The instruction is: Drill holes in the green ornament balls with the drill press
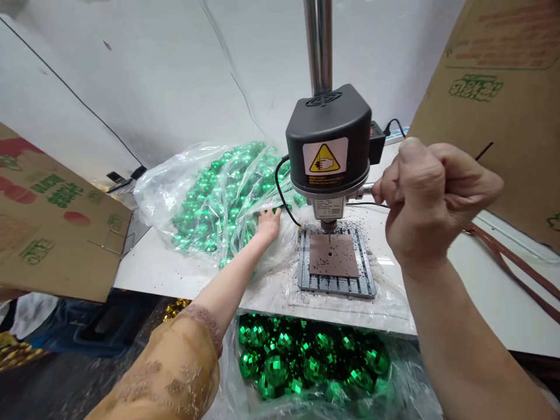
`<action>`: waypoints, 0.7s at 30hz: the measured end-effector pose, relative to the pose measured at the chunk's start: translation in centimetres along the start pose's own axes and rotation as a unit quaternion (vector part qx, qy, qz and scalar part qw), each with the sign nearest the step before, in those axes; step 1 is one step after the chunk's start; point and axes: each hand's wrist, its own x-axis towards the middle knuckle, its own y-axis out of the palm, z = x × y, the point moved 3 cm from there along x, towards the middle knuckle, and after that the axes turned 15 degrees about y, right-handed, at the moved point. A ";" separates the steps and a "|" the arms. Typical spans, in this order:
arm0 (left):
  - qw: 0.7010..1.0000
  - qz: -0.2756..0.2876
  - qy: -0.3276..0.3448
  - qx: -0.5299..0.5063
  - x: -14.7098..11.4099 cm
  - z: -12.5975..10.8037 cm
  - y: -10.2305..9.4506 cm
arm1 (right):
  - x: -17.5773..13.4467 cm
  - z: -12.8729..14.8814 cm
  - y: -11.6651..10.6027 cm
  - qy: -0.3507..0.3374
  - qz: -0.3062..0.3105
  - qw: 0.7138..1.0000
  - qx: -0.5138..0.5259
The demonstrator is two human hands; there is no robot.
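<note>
Green bagged balls (199,204), left hand (268,224) spread alongside, right hand (431,195) gripping drill lever (366,190)

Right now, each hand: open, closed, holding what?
Left hand: at the plastic bag of green balls; grip can't be told.
Right hand: closed, beside the drill; anything held is hidden.
</note>
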 end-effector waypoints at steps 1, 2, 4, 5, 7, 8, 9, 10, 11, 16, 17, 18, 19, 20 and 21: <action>1.000 0.002 -0.002 -0.005 -0.2 -0.2 -0.3 | 0.0 0.0 0.0 0.004 0.001 1.000 -0.001; 1.000 0.001 -0.002 -0.009 -0.4 -0.5 -0.7 | -0.1 0.0 -0.1 0.007 0.002 1.000 -0.003; 1.000 -0.005 -0.005 -0.018 -1.0 -1.3 -1.6 | -0.1 0.1 0.0 0.006 0.007 1.000 -0.005; 1.000 -0.009 -0.009 -0.024 -1.4 -1.7 -2.1 | -0.1 0.1 0.0 0.006 0.010 1.000 -0.004; 0.999 -0.013 -0.014 -0.044 -2.3 -2.7 -3.0 | -0.1 0.0 0.0 0.006 0.013 1.000 -0.001; 0.996 -0.012 -0.022 -0.080 -2.9 -3.3 -3.4 | -0.2 0.0 0.0 0.004 0.012 1.000 0.000; 0.990 -0.008 -0.035 -0.136 -3.6 -4.0 -3.7 | -0.2 0.0 0.0 0.002 0.011 1.000 0.001; 0.977 -0.003 -0.052 -0.207 -4.4 -4.7 -3.9 | -0.2 0.0 0.0 0.001 0.011 1.000 -0.001; 0.956 0.000 -0.074 -0.285 -5.2 -5.5 -4.0 | -0.2 0.1 0.0 -0.002 0.012 1.000 -0.005; 0.842 -0.028 -0.154 -0.517 -9.2 -9.4 -3.2 | -0.4 0.1 0.0 0.001 0.008 1.000 -0.022; 0.834 -0.031 -0.158 -0.528 -9.7 -10.0 -2.8 | -0.4 0.1 0.0 0.002 0.006 1.000 -0.023; 0.832 -0.030 -0.158 -0.531 -10.0 -10.4 -2.4 | -0.4 0.1 0.0 0.004 0.005 1.000 -0.026; 0.834 -0.028 -0.157 -0.529 -10.2 -10.7 -1.9 | -0.4 0.0 0.0 0.003 0.004 1.000 -0.029; 0.837 -0.024 -0.155 -0.525 -10.3 -10.9 -1.3 | -0.4 0.0 0.0 0.001 0.004 0.999 -0.033; 0.840 -0.020 -0.153 -0.521 -10.2 -10.9 -0.8 | -0.4 0.0 0.0 -0.001 0.005 0.999 -0.034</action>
